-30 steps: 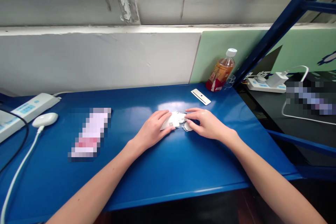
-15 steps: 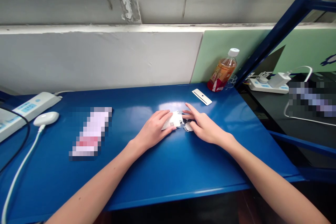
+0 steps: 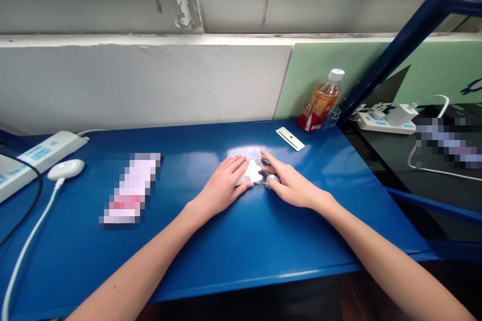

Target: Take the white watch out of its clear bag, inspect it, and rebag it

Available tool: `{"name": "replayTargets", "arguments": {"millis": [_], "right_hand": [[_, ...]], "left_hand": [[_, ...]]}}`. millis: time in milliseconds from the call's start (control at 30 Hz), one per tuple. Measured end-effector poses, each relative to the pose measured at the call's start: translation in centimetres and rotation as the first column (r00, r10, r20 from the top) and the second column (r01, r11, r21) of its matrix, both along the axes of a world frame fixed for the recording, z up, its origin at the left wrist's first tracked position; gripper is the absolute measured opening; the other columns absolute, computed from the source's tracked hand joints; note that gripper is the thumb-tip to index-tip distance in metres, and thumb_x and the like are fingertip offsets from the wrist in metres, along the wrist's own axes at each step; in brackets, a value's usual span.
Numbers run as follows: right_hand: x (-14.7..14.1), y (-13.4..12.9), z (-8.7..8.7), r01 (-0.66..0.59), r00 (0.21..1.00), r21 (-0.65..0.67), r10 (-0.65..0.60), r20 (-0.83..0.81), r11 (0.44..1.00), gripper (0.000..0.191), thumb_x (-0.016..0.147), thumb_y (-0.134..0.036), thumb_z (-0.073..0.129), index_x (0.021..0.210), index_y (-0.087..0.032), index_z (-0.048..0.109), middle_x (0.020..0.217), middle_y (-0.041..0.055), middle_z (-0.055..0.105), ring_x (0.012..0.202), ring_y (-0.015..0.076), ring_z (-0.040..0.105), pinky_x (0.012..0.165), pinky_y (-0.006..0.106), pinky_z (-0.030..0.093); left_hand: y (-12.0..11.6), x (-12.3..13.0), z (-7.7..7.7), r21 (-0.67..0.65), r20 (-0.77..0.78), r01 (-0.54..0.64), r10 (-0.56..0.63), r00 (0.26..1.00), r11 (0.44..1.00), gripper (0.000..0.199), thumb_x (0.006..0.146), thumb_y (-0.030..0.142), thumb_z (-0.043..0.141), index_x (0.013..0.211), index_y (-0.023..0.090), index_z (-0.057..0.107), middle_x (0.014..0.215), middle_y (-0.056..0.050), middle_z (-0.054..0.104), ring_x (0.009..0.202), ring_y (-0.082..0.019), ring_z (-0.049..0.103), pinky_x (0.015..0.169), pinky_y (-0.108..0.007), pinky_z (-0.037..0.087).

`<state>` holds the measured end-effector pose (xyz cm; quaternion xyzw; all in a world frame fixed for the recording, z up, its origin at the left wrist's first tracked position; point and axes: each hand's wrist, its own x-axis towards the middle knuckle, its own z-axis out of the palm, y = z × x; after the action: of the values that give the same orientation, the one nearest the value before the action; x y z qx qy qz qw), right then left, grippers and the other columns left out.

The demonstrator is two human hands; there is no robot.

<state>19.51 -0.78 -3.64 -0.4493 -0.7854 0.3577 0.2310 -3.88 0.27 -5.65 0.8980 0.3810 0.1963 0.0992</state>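
Observation:
In the head view, a flat white piece with a jagged, notched right edge lies on the blue desk. My left hand curls over its left part, fingers along the far side and thumb along the near side. A small rounded whitish piece with an uneven outline is partly covered by the thumb of my right hand. That hand's index finger reaches forward, while its other fingertips touch or nearly touch the right edge of the larger white piece.
A white slotted strip and a drink bottle stand toward the back right. Left lie a blurred phone-like object, a white charger-like device and a power strip. A blue frame post slants on the right.
My right hand has shifted slightly left, its index finger lower toward the white piece and its thumb further over the small piece. My left hand stays in place.

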Motion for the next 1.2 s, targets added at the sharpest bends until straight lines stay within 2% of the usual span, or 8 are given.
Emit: {"name": "replayTargets", "arguments": {"millis": [100, 200, 300, 400, 567, 700, 900, 1200], "right_hand": [[0.5, 0.4, 0.7, 0.045, 0.999, 0.096, -0.047, 0.014, 0.994, 0.061, 0.084, -0.011, 0.045, 0.145, -0.012, 0.04, 0.131, 0.0155, 0.063, 0.122, 0.0259, 0.059, 0.102, 0.044, 0.047], [0.8, 0.8, 1.3, 0.178, 0.977, 0.203, -0.197, 0.079, 0.963, 0.044, 0.086, -0.015, 0.047, 0.128, -0.012, 0.059, 0.118, 0.0137, 0.071, 0.113, 0.0283, 0.065, 0.098, 0.044, 0.049], [0.9, 1.0, 1.6, 0.263, 0.942, 0.189, -0.294, 0.162, 0.946, 0.036, 0.087, -0.019, 0.048, 0.117, -0.012, 0.067, 0.103, 0.0122, 0.076, 0.095, 0.03, 0.071, 0.084, 0.044, 0.055], [0.8, 0.8, 1.7, 0.229, 0.964, 0.126, -0.243, 0.107, 0.965, 0.034, 0.089, -0.02, 0.047, 0.116, -0.016, 0.067, 0.096, 0.007, 0.078, 0.086, 0.0261, 0.073, 0.076, 0.039, 0.056], [0.6, 0.6, 1.5, 0.109, 0.994, 0.114, -0.105, -0.039, 0.988, 0.033, 0.093, -0.023, 0.049, 0.12, -0.019, 0.066, 0.113, 0.0073, 0.074, 0.106, 0.0251, 0.069, 0.092, 0.039, 0.054], [0.5, 0.5, 1.4, 0.034, 0.999, 0.146, -0.032, -0.013, 0.989, 0.031, 0.093, -0.023, 0.05, 0.118, -0.019, 0.068, 0.12, 0.009, 0.071, 0.112, 0.026, 0.066, 0.098, 0.042, 0.051], [0.3, 0.3, 0.8, -0.063, 0.996, 0.294, 0.043, 0.072, 0.954, 0.03, 0.093, -0.022, 0.051, 0.117, -0.018, 0.069, 0.122, 0.013, 0.068, 0.119, 0.0271, 0.06, 0.102, 0.045, 0.048], [-0.3, 0.0, -0.3, -0.069, 0.991, 0.382, 0.018, 0.134, 0.921, 0.035, 0.09, -0.025, 0.059, 0.122, -0.015, 0.064, 0.126, 0.0168, 0.065, 0.128, 0.0317, 0.052, 0.104, 0.052, 0.047]], "left_hand": [[-0.1, 0.2, 0.4, -0.034, -0.109, -0.023, 0.019, 0.994, 0.999, 0.053, 0.099, 0.042, 0.047, 0.143, 0.012, 0.043, 0.149, -0.018, 0.043, 0.143, -0.032, 0.032, 0.117, -0.054, 0.023], [-0.3, 0.3, 0.6, -0.048, -0.176, -0.056, 0.047, 0.983, 0.997, 0.054, 0.1, 0.044, 0.044, 0.145, 0.014, 0.041, 0.153, -0.016, 0.038, 0.146, -0.032, 0.025, 0.117, -0.054, 0.022], [-0.3, 0.3, 0.6, -0.049, -0.195, -0.053, 0.043, 0.98, 0.997, 0.054, 0.101, 0.046, 0.04, 0.146, 0.015, 0.039, 0.154, -0.016, 0.037, 0.146, -0.031, 0.024, 0.117, -0.054, 0.022], [-0.2, 0.2, 0.5, -0.041, -0.207, -0.048, 0.039, 0.978, 0.998, 0.056, 0.101, 0.047, 0.039, 0.147, 0.014, 0.038, 0.154, -0.017, 0.036, 0.146, -0.031, 0.025, 0.116, -0.054, 0.024], [-0.2, 0.2, 0.3, -0.032, -0.205, -0.047, 0.04, 0.978, 0.998, 0.057, 0.101, 0.047, 0.039, 0.148, 0.014, 0.036, 0.153, -0.017, 0.037, 0.145, -0.031, 0.027, 0.116, -0.054, 0.024], [-0.3, 0.3, 0.5, -0.047, -0.208, -0.056, 0.045, 0.977, 0.997, 0.059, 0.1, 0.045, 0.042, 0.147, 0.01, 0.038, 0.154, -0.019, 0.036, 0.145, -0.033, 0.027, 0.116, -0.053, 0.023], [-0.3, 0.3, 0.3, -0.039, -0.217, -0.063, 0.053, 0.975, 0.997, 0.058, 0.101, 0.047, 0.04, 0.147, 0.012, 0.038, 0.154, -0.017, 0.036, 0.145, -0.032, 0.029, 0.116, -0.052, 0.025], [-0.3, 0.2, 0.2, -0.029, -0.192, -0.054, 0.048, 0.98, 0.998, 0.055, 0.101, 0.043, 0.04, 0.147, 0.013, 0.038, 0.153, -0.017, 0.038, 0.144, -0.031, 0.03, 0.115, -0.052, 0.025]]}}
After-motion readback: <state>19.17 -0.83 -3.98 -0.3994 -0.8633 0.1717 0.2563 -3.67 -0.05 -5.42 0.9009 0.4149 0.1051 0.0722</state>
